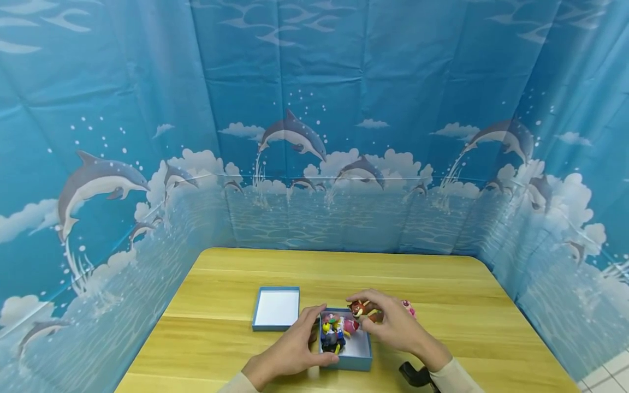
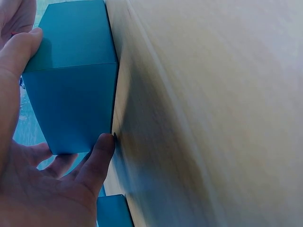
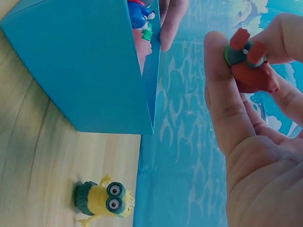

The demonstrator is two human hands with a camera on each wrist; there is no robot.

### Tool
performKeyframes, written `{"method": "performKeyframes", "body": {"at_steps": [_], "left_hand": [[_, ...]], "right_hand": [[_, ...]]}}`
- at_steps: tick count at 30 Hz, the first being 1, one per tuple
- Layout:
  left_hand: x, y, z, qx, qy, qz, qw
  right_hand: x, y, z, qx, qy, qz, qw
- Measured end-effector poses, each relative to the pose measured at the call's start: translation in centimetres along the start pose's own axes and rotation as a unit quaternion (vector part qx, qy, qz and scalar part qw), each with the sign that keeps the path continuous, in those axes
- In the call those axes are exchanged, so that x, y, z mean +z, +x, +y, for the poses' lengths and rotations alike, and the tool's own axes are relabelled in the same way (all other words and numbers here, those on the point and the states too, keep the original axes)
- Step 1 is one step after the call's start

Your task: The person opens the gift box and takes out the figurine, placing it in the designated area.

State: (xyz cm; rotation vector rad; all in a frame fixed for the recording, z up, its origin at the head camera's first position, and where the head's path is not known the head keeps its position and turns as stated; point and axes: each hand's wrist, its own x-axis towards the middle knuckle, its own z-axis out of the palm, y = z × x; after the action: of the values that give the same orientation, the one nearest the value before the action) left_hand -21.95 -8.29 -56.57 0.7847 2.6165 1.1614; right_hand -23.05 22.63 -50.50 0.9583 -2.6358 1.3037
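Observation:
A blue box [image 1: 355, 363] stands on the table with several small toy figures [image 1: 334, 330] inside, in mixed colours. My left hand [image 1: 290, 349] grips this box from its left side; in the left wrist view the thumb presses one wall and the fingertips [image 2: 102, 144] another. Above the box's right rim, my right hand [image 1: 398, 327] pinches a reddish-brown fox figurine [image 1: 360, 309] between thumb and fingers. The right wrist view shows the figurine [image 3: 251, 71] from its feet end, apart from the box.
A blue box lid [image 1: 277, 308] with a white inside lies left of the box. Right of the box is a yellow minion figure [image 3: 102, 198]. A pink figure [image 1: 409, 308] shows partly behind my right hand. A dolphin-printed curtain [image 1: 314, 218] surrounds the wooden table [image 1: 221, 327].

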Motion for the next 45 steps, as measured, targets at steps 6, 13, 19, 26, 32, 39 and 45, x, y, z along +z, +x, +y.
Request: {"method": "performKeyframes", "body": {"at_steps": [6,13,19,26,32,39,45], "left_hand": [[-0.17,0.1,0.15,0.002,-0.001,0.001,1.0],[-0.07,-0.2,0.3,-0.005,-0.019,-0.007,0.9998],[-0.08,-0.19,0.24,-0.003,-0.017,-0.003,0.9998],[-0.09,-0.2,0.27,-0.006,-0.015,-0.002,0.9999],[0.02,-0.11,0.08,-0.006,-0.015,-0.002,0.9999],[0.03,-0.06,0.01,-0.004,-0.014,0.0,0.9999],[-0.1,-0.18,0.17,-0.005,-0.017,-0.001,0.9998]], "right_hand": [[-0.27,-0.11,-0.41,-0.001,0.022,-0.002,1.0],[-0.18,-0.24,-0.41,0.004,0.067,-0.02,0.998],[-0.19,-0.3,-0.42,0.012,0.074,-0.008,0.997],[-0.12,-0.14,-0.67,-0.001,0.049,0.025,0.998],[-0.3,-0.14,-0.56,-0.005,0.046,0.038,0.998],[-0.68,-0.15,-0.29,-0.01,0.018,0.053,0.998],[-0.95,-0.33,-0.02,-0.009,-0.027,0.072,0.997]]}}
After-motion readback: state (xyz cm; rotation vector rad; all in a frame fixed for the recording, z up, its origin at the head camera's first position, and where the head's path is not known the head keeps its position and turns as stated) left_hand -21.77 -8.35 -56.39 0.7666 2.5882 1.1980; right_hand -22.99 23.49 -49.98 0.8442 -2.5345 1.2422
